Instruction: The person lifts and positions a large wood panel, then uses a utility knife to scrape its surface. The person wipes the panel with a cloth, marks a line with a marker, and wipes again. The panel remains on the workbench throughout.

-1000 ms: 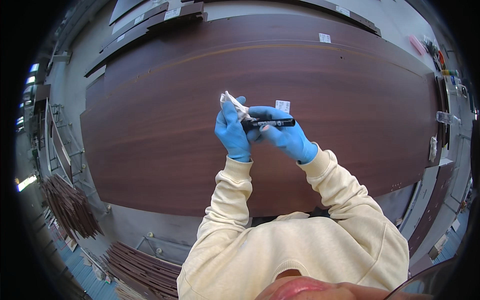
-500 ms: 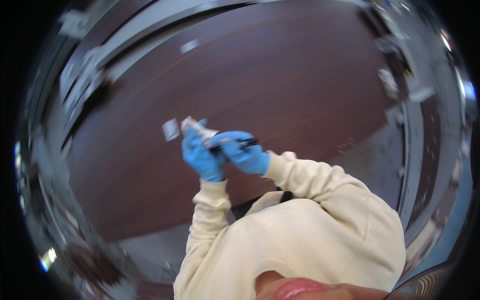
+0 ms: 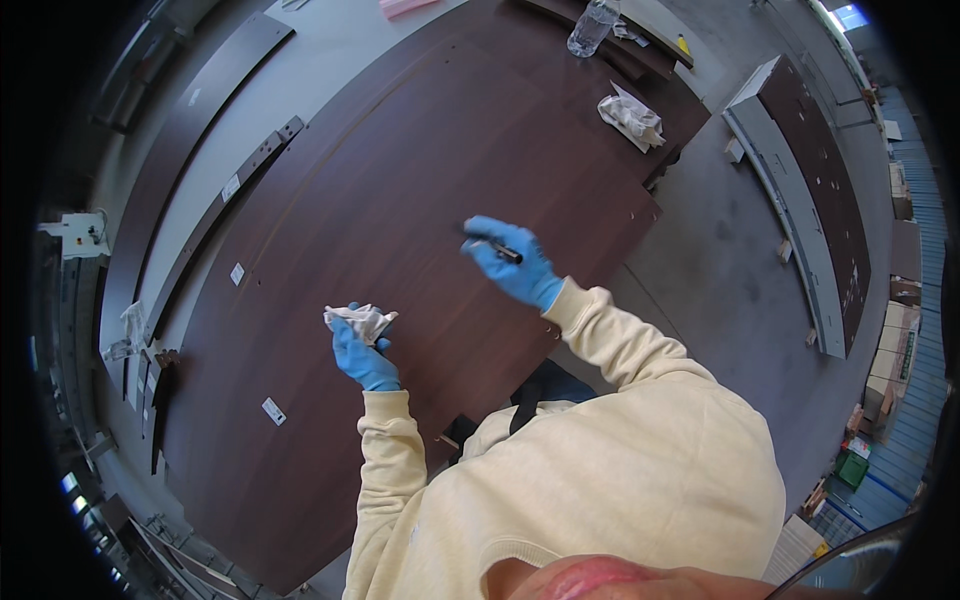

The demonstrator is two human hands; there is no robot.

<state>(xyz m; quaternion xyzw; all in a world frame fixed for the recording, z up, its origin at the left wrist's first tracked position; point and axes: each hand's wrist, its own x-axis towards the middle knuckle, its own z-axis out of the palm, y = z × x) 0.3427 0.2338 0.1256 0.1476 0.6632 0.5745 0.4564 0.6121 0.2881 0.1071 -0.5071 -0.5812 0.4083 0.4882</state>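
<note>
My left hand (image 3: 364,360), in a blue glove, is closed around a crumpled white cloth (image 3: 362,321). Its fingers wrap the cloth from below, just over a large dark brown wood panel (image 3: 380,200). My right hand (image 3: 518,264), also gloved in blue, grips a dark marker-like pen (image 3: 508,252). The pen's far end points left over the panel and is blurred, so I cannot tell whether it touches the surface. A gap of bare panel separates the two hands.
Two small white labels (image 3: 273,411) lie on the panel's left part. Another crumpled white cloth (image 3: 632,118) and a clear bottle (image 3: 594,28) sit at the far right corner. Long brown boards (image 3: 190,130) stand along the left, and a stack of panels (image 3: 815,200) on the right.
My hands were together at the cloth; now they are apart. My right hand has moved away to the right with the pen. The head view has turned and sharpened.
</note>
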